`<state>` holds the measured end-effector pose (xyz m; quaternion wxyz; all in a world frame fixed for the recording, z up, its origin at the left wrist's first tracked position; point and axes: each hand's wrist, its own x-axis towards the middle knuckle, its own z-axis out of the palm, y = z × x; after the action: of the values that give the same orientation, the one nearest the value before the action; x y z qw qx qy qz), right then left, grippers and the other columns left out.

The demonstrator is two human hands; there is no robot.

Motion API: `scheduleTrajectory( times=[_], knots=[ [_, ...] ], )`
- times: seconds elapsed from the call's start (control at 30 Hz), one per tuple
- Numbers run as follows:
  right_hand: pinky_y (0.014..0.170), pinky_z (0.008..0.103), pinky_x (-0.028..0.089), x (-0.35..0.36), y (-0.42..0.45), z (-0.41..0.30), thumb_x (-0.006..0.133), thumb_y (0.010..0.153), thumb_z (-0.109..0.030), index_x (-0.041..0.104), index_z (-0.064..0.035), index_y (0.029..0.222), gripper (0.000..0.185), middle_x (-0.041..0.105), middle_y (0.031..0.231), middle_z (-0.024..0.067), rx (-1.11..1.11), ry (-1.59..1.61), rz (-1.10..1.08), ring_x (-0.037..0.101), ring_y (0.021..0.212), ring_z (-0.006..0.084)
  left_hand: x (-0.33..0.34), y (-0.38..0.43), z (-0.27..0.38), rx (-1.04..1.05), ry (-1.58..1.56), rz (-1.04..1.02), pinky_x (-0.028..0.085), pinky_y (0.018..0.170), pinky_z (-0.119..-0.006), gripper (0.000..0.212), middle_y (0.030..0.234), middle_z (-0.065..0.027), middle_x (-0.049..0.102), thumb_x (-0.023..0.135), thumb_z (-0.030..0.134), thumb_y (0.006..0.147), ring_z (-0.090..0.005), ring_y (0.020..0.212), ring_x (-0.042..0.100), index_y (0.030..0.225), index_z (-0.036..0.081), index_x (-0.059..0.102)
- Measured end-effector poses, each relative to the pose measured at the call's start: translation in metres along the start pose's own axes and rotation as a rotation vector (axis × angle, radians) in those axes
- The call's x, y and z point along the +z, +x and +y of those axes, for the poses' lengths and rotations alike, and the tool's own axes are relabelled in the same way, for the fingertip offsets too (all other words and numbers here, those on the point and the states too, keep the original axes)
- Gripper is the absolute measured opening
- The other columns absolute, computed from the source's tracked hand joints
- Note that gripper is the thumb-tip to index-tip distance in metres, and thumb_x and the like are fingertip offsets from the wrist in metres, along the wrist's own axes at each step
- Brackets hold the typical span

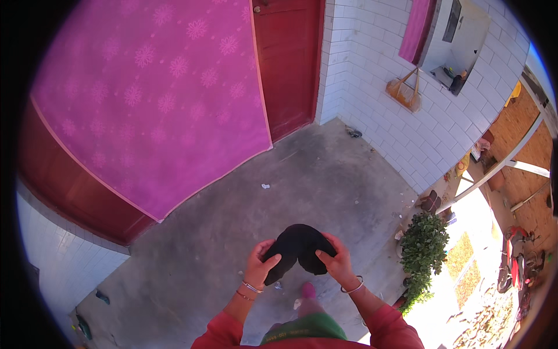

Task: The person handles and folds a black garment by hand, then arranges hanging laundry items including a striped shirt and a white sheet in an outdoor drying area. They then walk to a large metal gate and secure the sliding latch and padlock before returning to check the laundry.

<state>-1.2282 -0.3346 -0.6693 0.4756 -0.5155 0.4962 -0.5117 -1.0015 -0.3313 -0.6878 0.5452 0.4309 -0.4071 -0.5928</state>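
Note:
Out in front of my body I hold a black U-shaped item (298,240), which looks like a neck pillow. Its curve points away from me and its two ends bend back towards me. My left hand (261,261) grips the left end, thumb on top. The right end is in my right hand (338,259), its thumb also pressing from above. Fingers on the underside are partly hidden by the black fabric. Both hands are above the grey concrete floor (218,244), and the item touches nothing else that I can see.
A pink patterned curtain (165,104) hangs before a red door (287,65). White brick-tiled walls (375,52) bear a hanging orange bag (403,94). To the right stand a leafy plant (423,244) and, farther off, a red motorcycle (514,257). Paper scraps (265,186) and shoes (83,327) lie on the floor.

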Motion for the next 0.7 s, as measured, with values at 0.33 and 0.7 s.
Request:
scheduleTrajectory(
  times=[0.33, 0.7],
  knots=[
    [0.089, 0.034, 0.048, 0.038, 0.052, -0.153, 0.062, 0.069, 0.012, 0.06, -0.0057, 0.111, 0.045, 0.061, 0.115, 0.016, -0.444, -0.355, -0.085, 0.059, 0.108, 0.0333, -0.033, 0.138, 0.074, -0.71, -0.736, -0.156, 0.052, 0.085, -0.034, 0.032, 0.113, -0.0076, 0.062, 0.053, 0.026, 0.095, -0.0199, 0.1, 0.061, 0.12, 0.005, 0.054],
    [0.1, 0.0299, 0.037, 0.061, -0.035, -0.183, 0.051, 0.068, 0.014, 0.058, -0.0064, 0.114, 0.05, 0.05, 0.131, 0.0085, -0.146, 0.109, 0.344, 0.047, 0.121, 0.019, 0.043, 0.176, 0.148, -0.313, -0.304, -0.83, 0.047, 0.087, -0.031, 0.029, 0.105, -0.0041, 0.061, 0.063, 0.025, 0.089, -0.0171, 0.096, 0.059, 0.11, 0.006, 0.054]
  ],
)
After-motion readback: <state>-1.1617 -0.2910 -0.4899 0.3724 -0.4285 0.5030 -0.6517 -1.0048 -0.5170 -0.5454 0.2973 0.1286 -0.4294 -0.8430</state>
